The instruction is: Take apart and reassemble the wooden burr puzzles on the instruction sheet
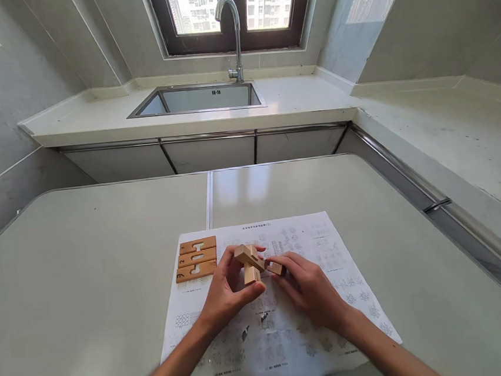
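Note:
Between the thumb and fingers of my left hand [229,284] is a small cluster of crossed wooden puzzle blocks [249,260], held above the paper. My right hand [306,283] pinches another wooden puzzle block [276,268] at the right side of the cluster; whether the two touch I cannot tell. Beneath both hands lies a large printed instruction sheet [350,261] with rows of small diagrams. Flat wooden pieces with cut-outs, marked with numbers [195,259], lie side by side on the sheet's upper left, just left of my left hand.
The sheet lies on a pale table [86,275] with a seam down its far half. Beyond it stands a white counter [303,91] with a sink [211,100] and a tall faucet [236,35] under a window. Another counter [461,126] runs along the right.

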Demonstrator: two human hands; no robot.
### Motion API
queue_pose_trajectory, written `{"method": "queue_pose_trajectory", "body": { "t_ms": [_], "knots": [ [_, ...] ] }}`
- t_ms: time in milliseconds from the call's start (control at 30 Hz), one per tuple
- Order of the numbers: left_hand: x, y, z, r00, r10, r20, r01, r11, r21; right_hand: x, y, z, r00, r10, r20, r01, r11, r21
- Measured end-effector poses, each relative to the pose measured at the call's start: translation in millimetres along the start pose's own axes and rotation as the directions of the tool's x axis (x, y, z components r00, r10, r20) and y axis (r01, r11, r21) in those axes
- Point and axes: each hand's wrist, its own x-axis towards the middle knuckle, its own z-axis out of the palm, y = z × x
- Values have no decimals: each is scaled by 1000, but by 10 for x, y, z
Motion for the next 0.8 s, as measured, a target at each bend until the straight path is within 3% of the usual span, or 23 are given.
{"method": "queue_pose_trajectory", "body": {
  "t_ms": [233, 800],
  "knots": [
    [3, -33, -10, 1000, -9, 0, 9, 999, 33, 18, 53, -4, 997, 10, -82, -18, 994, -108],
    [-21, -30, 35, 998, 42, 41, -50, 975, 215, 15, 76, 25, 991, 25, -135, -52, 978, -200]
  ]
}}
